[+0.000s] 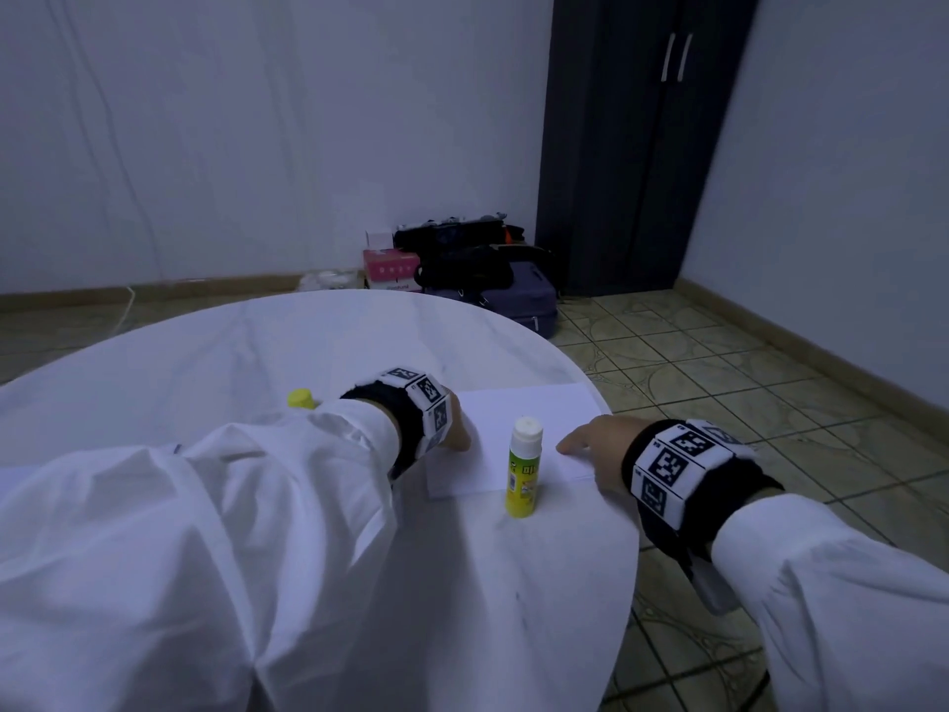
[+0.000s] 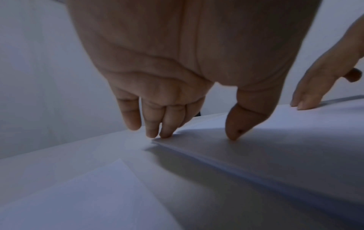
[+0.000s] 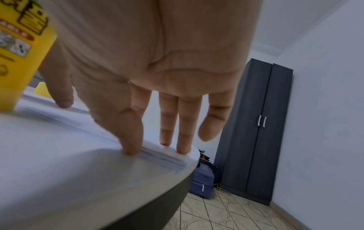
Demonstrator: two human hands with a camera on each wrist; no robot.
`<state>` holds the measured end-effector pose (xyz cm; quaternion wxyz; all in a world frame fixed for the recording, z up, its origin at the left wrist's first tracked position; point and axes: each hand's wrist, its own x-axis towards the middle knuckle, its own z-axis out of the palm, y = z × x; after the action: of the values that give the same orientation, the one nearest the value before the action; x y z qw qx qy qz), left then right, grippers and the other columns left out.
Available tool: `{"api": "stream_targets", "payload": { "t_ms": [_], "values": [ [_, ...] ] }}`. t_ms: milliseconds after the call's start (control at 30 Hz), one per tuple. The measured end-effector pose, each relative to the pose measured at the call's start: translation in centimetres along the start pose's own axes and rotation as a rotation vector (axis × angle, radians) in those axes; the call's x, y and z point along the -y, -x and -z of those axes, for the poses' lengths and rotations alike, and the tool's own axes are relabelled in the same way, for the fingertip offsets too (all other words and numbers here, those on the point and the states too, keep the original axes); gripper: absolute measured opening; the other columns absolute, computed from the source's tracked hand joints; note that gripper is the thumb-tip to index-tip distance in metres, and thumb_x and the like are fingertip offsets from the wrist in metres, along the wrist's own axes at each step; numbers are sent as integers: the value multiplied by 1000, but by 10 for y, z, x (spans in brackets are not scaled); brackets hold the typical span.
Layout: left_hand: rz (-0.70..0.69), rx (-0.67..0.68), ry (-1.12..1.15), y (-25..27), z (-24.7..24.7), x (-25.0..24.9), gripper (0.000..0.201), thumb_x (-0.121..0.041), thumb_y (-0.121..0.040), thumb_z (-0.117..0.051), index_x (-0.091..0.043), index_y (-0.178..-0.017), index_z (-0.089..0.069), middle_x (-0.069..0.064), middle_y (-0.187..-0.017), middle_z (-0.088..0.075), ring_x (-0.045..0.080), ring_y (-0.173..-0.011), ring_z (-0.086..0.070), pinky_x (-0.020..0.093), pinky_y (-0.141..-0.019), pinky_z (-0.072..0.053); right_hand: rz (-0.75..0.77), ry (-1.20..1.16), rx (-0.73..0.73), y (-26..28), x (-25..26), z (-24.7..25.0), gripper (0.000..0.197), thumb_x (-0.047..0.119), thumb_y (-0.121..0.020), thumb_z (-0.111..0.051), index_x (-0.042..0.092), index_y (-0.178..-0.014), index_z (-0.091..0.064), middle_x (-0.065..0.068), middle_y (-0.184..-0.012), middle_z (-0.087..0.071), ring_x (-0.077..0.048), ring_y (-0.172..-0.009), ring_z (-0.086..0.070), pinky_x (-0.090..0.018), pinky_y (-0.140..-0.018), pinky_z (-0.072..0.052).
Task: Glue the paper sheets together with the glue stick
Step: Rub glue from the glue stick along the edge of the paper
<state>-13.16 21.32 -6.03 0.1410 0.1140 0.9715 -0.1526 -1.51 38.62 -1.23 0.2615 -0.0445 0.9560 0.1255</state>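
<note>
A stack of white paper sheets (image 1: 529,408) lies near the right rim of the round white table (image 1: 231,352). The yellow glue stick (image 1: 523,467) stands upright and uncapped at the stack's near edge, between my hands. Its yellow cap (image 1: 301,399) lies apart on the left, behind my left sleeve. My left hand (image 1: 454,435) touches the stack's left end; in the left wrist view its fingertips (image 2: 157,134) rest at the paper's (image 2: 275,155) corner and the thumb on top. My right hand (image 1: 577,444) lies with straight fingers (image 3: 183,147) on the stack's right end (image 3: 163,157).
The table's rim (image 3: 157,191) drops off just right of the paper. On the tiled floor beyond stand a purple suitcase (image 1: 524,300), dark bags (image 1: 462,264) and a pink box (image 1: 390,269). A dark wardrobe (image 1: 631,141) fills the corner.
</note>
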Motion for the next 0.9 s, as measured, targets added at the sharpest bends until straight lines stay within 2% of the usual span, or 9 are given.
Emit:
{"api": "stream_targets", "payload": {
  "t_ms": [33, 200, 333, 433, 533, 633, 700, 800, 900],
  "values": [
    [2, 50, -9, 2, -1, 1, 54, -48, -84, -58, -14, -126, -57, 7, -125, -60, 27, -114, -57, 34, -96, -46, -3, -1, 15, 1, 0, 1, 65, 4, -96, -43, 22, -152, -16, -2, -157, -20, -22, -141, -28, -29, -108, -29],
    [20, -18, 29, -39, -18, 9, 63, -56, -71, -56, -15, -118, -58, 11, -112, -61, 31, -103, -59, 49, -87, -50, -2, 67, 48, 2, 3, 3, 66, 4, -97, -43, 21, -152, -12, -5, -157, -17, -24, -142, -24, -31, -109, -26],
    [0, -27, 133, -11, -5, 9, 51, -40, -78, -67, -15, -121, -55, 1, -96, -56, 21, -92, -60, 46, -91, -50, 4, 65, 45, 2, 4, 3, 64, 5, -97, -44, 21, -152, -15, -6, -157, -19, -25, -142, -24, -31, -109, -28],
    [-18, -52, 289, 11, 4, 14, 89, -43, -74, -76, -22, -147, -30, 0, -132, -53, 29, -125, -51, 49, -100, -44, 11, 14, 8, 5, 4, 1, 58, 9, -99, -39, 22, -151, -19, -3, -156, -21, -22, -141, -26, -28, -108, -28],
    [46, -77, 596, 34, 14, 21, 108, -33, -74, -79, -29, -153, -5, 9, -145, -39, 35, -117, -56, 49, -96, -48, -7, -62, -33, 7, 5, -2, 54, 13, -99, -39, 21, -150, -23, -3, -154, -26, -21, -138, -32, -26, -104, -32],
    [115, -74, 1100, 56, 18, 25, 79, -2, -80, -72, -25, -145, -32, 16, -105, -60, 30, -81, -68, 47, -85, -56, -36, -152, -78, 4, 7, -9, 55, 15, -97, -43, 19, -149, -25, -4, -149, -34, -22, -132, -40, -27, -98, -37],
    [129, -31, 1276, 68, 15, 23, 45, 9, -84, -64, -12, -122, -55, 15, -86, -62, 26, -71, -64, 43, -84, -56, -63, -223, -127, 0, 7, -17, 59, 18, -94, -45, 20, -148, -21, -5, -145, -39, -23, -127, -45, -29, -94, -40],
    [109, -5, 1370, 82, 13, 16, 21, 14, -87, -55, -5, -87, -64, 15, -99, -62, 27, -85, -61, 35, -83, -55, -104, -376, -228, -2, 5, -27, 88, 28, -80, -59, 28, -150, -6, -3, -150, -32, -24, -135, -34, -40, -106, -37],
    [128, -42, 1329, 86, 11, 15, 25, 10, -91, -51, -1, -107, -66, 10, -101, -60, 25, -89, -60, 36, -91, -52, -6, -601, -230, 6, 9, -24, 109, 37, -69, -79, 26, -151, -9, -1, -154, -24, -20, -141, -24, -40, -112, -29]
  ]
}}
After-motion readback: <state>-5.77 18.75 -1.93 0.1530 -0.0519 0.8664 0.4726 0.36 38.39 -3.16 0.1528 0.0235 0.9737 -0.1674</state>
